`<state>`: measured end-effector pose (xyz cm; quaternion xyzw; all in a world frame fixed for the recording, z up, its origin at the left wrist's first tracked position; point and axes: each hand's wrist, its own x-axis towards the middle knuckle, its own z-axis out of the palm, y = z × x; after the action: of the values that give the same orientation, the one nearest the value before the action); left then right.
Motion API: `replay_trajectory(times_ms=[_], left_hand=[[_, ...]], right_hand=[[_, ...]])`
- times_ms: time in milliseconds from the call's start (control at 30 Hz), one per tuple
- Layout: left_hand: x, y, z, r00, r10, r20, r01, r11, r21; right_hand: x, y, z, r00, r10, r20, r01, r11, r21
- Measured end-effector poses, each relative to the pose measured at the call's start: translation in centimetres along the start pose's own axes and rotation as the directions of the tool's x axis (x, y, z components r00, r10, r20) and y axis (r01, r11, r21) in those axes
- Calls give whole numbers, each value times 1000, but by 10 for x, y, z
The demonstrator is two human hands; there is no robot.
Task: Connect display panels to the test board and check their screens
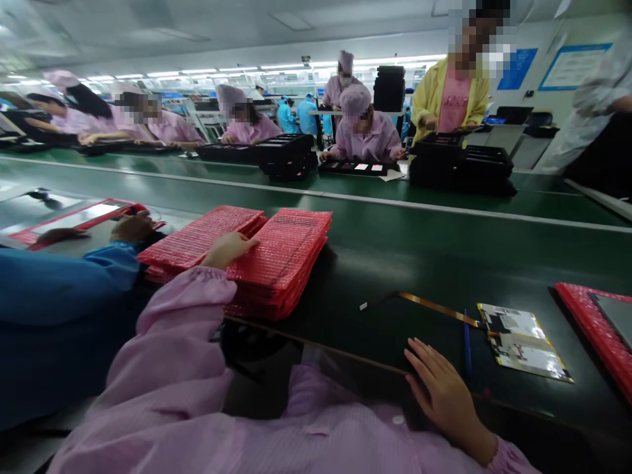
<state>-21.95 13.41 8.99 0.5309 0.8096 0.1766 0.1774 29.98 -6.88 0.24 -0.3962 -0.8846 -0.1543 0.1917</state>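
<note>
My left hand (pixel 229 249) is at the left edge of a stack of red bubble-wrap bags (pixel 284 253). Its thumb lies over the top bag and the other fingers are partly hidden, closed on that edge. Close beside it lies a second stack of red bubble-wrap bags (pixel 205 234). My right hand (pixel 439 392) rests flat at the front edge of the dark bench, fingers stretched, holding nothing. To its right are a thin blue stick (pixel 467 345) and a silvery flat battery pack (pixel 526 342) with yellow edging, from which an orange-brown ribbon cable (pixel 434 306) runs left.
A red bubble-wrap bag (pixel 592 322) with a dark panel on it lies at the right edge. On my left, a co-worker's blue sleeve (pixel 64 283) and hands are over another red-edged panel. Across the green conveyor belt (pixel 375 214), people sit behind black trays (pixel 289 155).
</note>
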Motion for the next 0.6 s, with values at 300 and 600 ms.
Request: replay_trajectory(times_ms=[300,600], left_hand=[[4,2,4,995,-53,-88,60,995,80],[-62,33,-38,982,137,-128,-145,988,-59]], right_hand=[[-2,1,2,1000,-7,-12,7,1000,-26],[-3,-1,4,1000,25,2,-25,999,25]])
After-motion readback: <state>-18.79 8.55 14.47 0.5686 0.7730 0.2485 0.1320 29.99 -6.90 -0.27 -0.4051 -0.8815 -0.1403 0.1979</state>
